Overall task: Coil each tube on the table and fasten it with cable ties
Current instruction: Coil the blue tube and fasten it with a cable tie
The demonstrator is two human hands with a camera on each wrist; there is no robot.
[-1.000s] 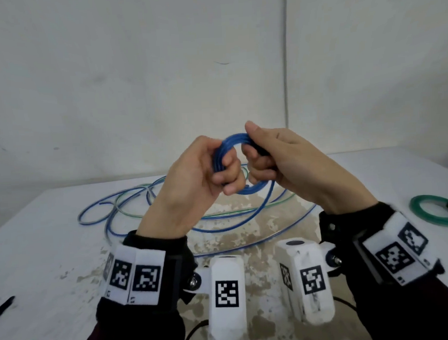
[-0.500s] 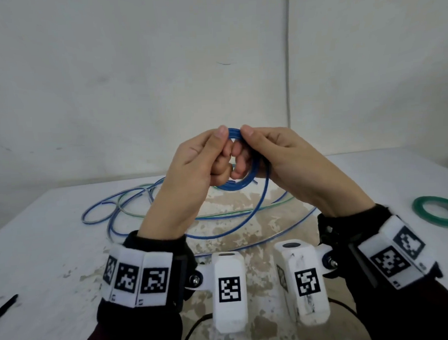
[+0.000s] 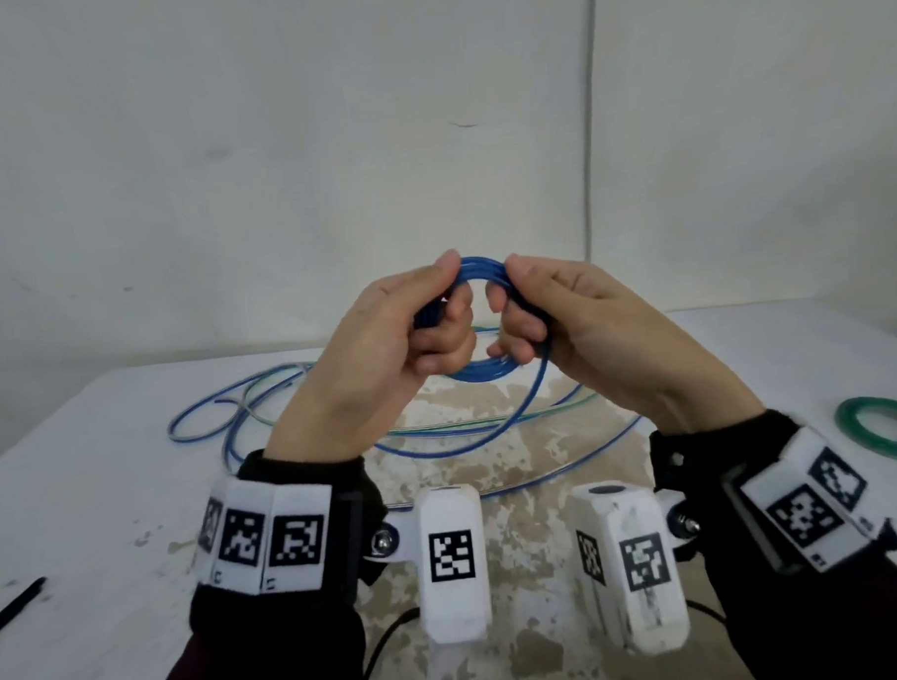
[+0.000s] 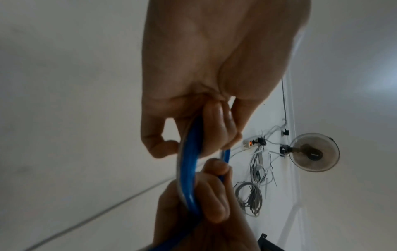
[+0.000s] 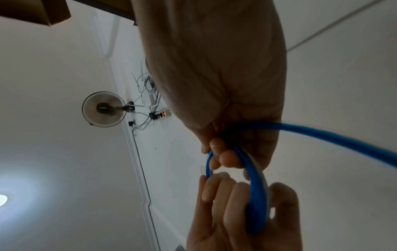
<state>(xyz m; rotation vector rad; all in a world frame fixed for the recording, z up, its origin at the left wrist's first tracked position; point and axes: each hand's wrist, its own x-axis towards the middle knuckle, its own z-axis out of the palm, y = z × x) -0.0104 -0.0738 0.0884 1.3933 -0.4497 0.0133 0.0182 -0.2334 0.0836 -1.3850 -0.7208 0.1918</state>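
Two hands wind a thin blue plastic tube into a small coil above the white stained surface (image 3: 107, 457).

In the centre of the head view, the left hand (image 3: 385, 353) and the right hand (image 3: 590, 328) each pinch one side of the thin blue plastic tube (image 3: 481, 371); its loose tail lies on the surface below. It looks light and springy, so better to grip where the loops cross. Only the head view shows the coiled green tube (image 3: 882, 436) at the right edge; the wrist views show the curled fingers.
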